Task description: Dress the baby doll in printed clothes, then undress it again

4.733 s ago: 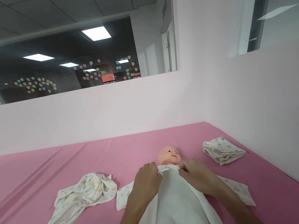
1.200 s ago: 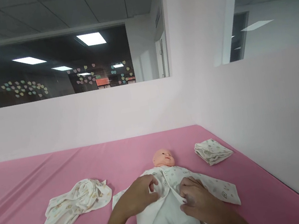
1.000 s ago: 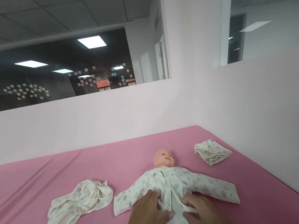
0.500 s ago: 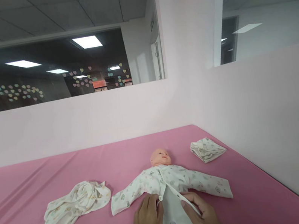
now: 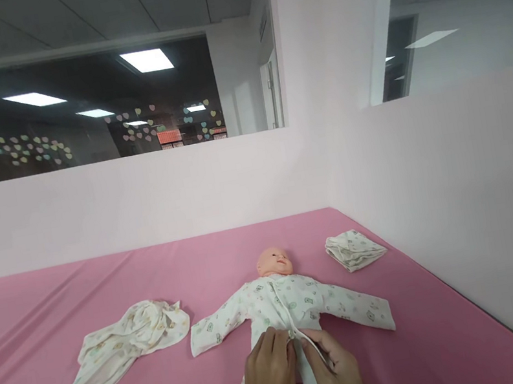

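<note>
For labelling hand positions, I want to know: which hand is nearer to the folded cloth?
Right. The right hand, at the shirt front, is below and left of the folded cloth in the picture; the left hand is farther left.

Doll (image 5: 271,263) on sheet (image 5: 209,262); left cloth (image 5: 135,335), right cloth (image 5: 355,250), 1 each side; wall (image 5: 140,201) behind.

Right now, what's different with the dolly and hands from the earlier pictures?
The left-hand grip and right-hand grip let go near the neck of the doll, moved down and closer together, and pinch the shirt by its edges. Its printed front now covers the chest. The doll, crumpled cloth and folded cloth stayed put.
</note>
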`<state>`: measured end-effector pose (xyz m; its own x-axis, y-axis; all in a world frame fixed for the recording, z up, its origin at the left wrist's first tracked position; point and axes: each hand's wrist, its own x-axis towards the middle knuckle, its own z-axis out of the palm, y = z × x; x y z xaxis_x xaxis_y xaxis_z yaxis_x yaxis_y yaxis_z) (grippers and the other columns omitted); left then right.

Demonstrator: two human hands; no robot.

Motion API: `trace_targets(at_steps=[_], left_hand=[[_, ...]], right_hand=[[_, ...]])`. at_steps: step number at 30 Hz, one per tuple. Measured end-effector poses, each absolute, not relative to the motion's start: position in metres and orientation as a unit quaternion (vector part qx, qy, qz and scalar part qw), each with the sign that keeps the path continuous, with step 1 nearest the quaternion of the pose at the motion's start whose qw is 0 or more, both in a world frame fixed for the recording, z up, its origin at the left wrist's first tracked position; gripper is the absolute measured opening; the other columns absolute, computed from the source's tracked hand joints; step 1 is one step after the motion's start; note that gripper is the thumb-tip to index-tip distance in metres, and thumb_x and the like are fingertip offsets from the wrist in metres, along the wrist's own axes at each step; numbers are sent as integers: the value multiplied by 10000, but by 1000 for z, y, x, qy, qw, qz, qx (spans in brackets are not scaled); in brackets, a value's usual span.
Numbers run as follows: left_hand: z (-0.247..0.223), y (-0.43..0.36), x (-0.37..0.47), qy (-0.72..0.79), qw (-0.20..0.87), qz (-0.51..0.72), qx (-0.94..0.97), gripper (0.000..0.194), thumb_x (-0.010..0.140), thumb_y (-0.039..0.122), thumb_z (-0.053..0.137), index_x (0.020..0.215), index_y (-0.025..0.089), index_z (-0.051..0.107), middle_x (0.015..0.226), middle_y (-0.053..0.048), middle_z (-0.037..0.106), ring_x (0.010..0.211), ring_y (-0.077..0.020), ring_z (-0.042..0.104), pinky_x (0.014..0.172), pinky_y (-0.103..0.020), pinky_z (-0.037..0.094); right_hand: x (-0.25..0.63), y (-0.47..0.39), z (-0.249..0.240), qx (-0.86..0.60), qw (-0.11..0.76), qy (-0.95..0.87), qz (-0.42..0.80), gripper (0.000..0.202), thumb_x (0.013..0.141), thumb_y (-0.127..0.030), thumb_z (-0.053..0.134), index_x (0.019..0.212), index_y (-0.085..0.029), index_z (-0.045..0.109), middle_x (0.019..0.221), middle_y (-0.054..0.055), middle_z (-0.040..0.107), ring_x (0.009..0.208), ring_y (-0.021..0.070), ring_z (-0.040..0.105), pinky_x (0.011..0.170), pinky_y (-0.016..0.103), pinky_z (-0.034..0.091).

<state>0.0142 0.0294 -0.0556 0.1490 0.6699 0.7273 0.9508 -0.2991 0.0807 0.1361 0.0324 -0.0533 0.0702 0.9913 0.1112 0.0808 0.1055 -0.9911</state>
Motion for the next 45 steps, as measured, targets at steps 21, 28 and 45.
trace_targets(at_steps=[21, 28, 45], left_hand=[[-60, 30, 16, -573, 118, -378, -718, 238, 767, -1, 423, 682, 193, 532, 617, -5, 588, 532, -169, 507, 533, -288, 268], [-51, 26, 10, -605, -115, -356, -703, 180, 863, 119, 382, 736, 198, 483, 741, -12, 599, 668, -173, 498, 619, -284, 302], [-40, 38, -2, -585, -296, -380, -653, 280, 907, 272, 381, 642, 193, 337, 619, 41, 415, 617, -124, 376, 584, -258, 257]], right_hand=[[128, 29, -71, -484, 544, -611, 311, 301, 899, -421, 505, 974, -232, 726, 1162, 62, 657, 1073, 226, 612, 975, 322, 485], [127, 29, -81, -486, 538, -663, 189, 318, 950, -346, 436, 1028, -253, 729, 1185, 52, 659, 1095, 218, 620, 956, 327, 524], [144, 24, -54, -465, 463, -667, 354, 284, 904, -374, 485, 1005, -253, 721, 1156, 49, 670, 1100, 219, 618, 939, 320, 531]])
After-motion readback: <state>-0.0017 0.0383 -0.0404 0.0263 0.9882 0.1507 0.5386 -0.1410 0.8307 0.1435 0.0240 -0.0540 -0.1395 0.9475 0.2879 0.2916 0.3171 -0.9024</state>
